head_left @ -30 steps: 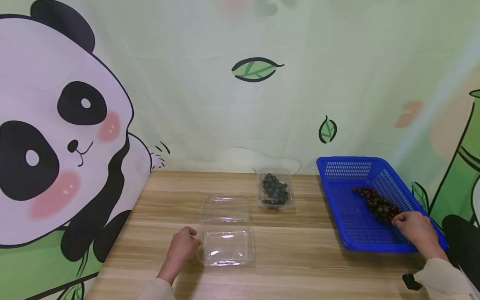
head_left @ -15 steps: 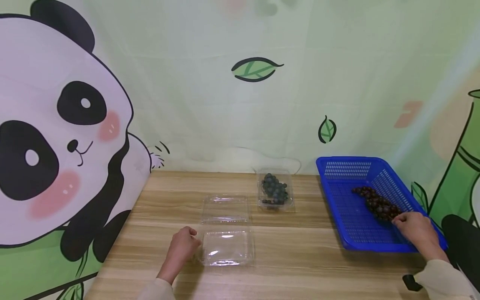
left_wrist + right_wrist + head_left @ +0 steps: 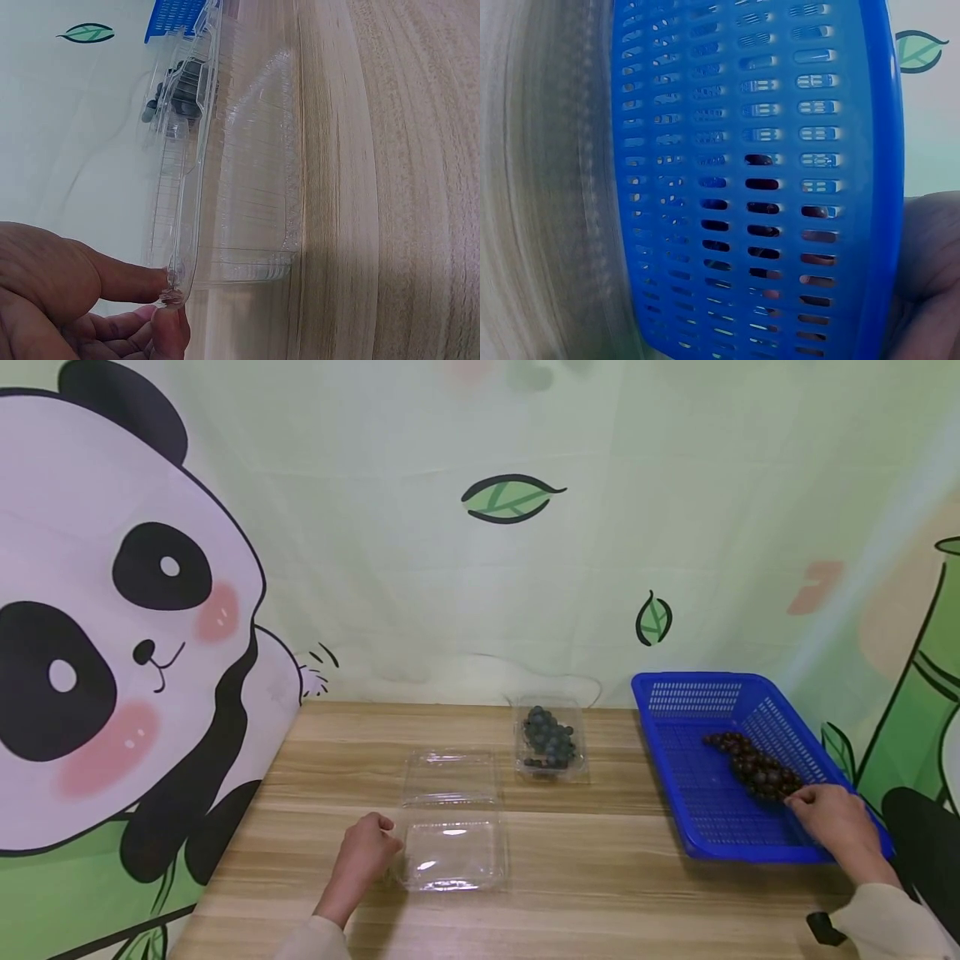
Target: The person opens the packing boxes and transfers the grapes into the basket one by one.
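My left hand point(image 3: 366, 850) pinches the near left corner of a clear plastic clamshell box point(image 3: 453, 857), which lies with its lid folded back on the table. In the left wrist view, thumb and fingertips point(image 3: 171, 330) meet on the box's thin rim. On the right, a bunch of dark red grapes point(image 3: 753, 768) lies in a blue perforated basket point(image 3: 693, 785). My right hand point(image 3: 834, 820) reaches over the basket's side, thumb and forefinger pinching the near end of the bunch. In the right wrist view the basket wall hides those fingertips; dark grapes show through its slots.
Behind the open box stands another clear plastic box point(image 3: 577, 766) holding dark blue grapes point(image 3: 550, 739). The wooden table point(image 3: 600, 885) ends at a pale green backdrop point(image 3: 375, 568) with a panda print. A small black object point(image 3: 825, 928) is by the right sleeve.
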`<state>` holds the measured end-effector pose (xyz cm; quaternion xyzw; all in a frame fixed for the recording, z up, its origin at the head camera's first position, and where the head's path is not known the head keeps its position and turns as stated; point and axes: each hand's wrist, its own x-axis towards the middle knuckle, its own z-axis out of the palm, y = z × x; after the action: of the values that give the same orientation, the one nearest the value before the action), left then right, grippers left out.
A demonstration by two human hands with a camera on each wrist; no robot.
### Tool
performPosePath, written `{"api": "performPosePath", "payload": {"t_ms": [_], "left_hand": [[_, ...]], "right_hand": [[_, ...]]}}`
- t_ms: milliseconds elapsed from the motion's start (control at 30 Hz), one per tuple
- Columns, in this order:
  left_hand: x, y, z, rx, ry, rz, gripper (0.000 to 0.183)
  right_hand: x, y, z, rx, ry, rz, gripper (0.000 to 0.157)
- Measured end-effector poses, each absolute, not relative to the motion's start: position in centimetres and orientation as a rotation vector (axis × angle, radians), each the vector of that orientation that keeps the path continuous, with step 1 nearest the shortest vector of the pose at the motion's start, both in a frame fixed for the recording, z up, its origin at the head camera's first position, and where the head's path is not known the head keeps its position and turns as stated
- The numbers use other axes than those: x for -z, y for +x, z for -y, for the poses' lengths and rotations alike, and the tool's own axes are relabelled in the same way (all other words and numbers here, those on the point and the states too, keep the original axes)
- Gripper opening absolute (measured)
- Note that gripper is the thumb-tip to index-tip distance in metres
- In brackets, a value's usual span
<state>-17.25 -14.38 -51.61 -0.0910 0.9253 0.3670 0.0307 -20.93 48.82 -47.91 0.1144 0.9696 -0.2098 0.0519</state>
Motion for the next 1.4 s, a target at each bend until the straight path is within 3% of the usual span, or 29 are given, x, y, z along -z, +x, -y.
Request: {"api": "performPosePath", "payload": {"t_ms": [467, 1067, 1400], "left_hand": [[51.5, -17.2, 14.3, -1.135, -0.285, -2.851, 0.028], [51.5, -17.2, 14.3, -1.129, -0.289, -2.846, 0.027], [51.5, -17.2, 14.3, -1.129, -0.294, -2.838, 0.027]], "right_hand": [[47.2, -20.4, -47.9, 0.601, 0.381, -2.946, 0.035], [46.5, -19.3, -45.6, 0.557, 0.298, -2.964, 0.085], [46.5, -18.7, -43.9, 0.569, 0.174, -3.006, 0.092]]}}
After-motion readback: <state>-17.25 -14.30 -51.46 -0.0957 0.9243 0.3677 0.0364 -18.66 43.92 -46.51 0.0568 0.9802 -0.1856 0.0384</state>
